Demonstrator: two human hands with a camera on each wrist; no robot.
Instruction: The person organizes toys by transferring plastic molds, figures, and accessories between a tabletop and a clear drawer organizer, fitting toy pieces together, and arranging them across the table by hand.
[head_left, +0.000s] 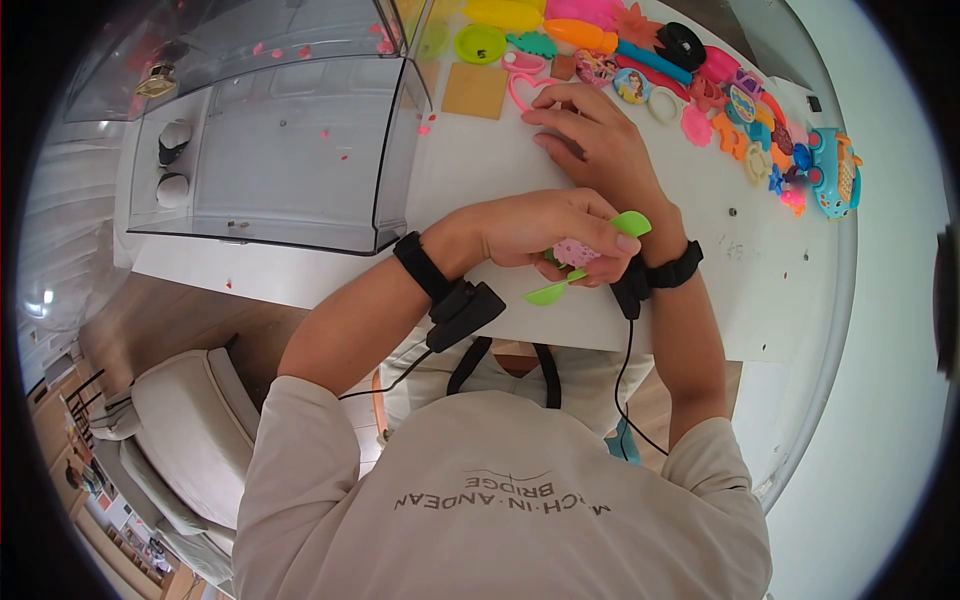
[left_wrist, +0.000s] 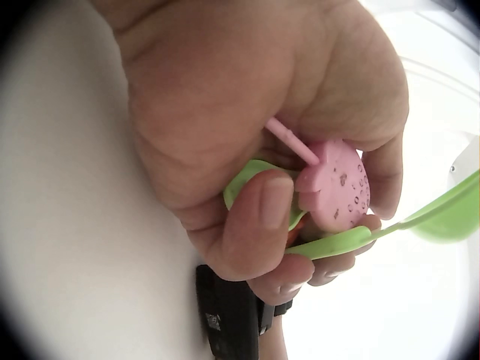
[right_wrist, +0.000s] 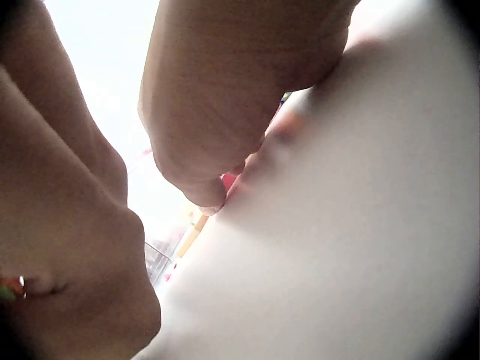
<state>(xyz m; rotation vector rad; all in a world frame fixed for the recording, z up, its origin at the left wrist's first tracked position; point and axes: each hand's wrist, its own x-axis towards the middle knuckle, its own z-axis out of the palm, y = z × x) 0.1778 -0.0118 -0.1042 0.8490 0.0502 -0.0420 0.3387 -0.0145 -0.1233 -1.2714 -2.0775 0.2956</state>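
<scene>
My left hand holds several small plastic toys bunched in its curled fingers. Among them is a pink scalloped piece with dimples and a thin stick. Light green spoon-like pieces poke out past the fingers, and a bit of orange-red shows between them. Farther forward, my right hand reaches over the white table with loosely extended fingers. Its fingertips are right at a pink heart-shaped outline, partly covered by the hand. In the right wrist view, the right fingers point down at the tabletop.
Colourful toys lie along the table's far and right side, including a yellow-tan square, a green round dish and a blue toy vehicle. A large clear box stands at the left. The white table ends near my body.
</scene>
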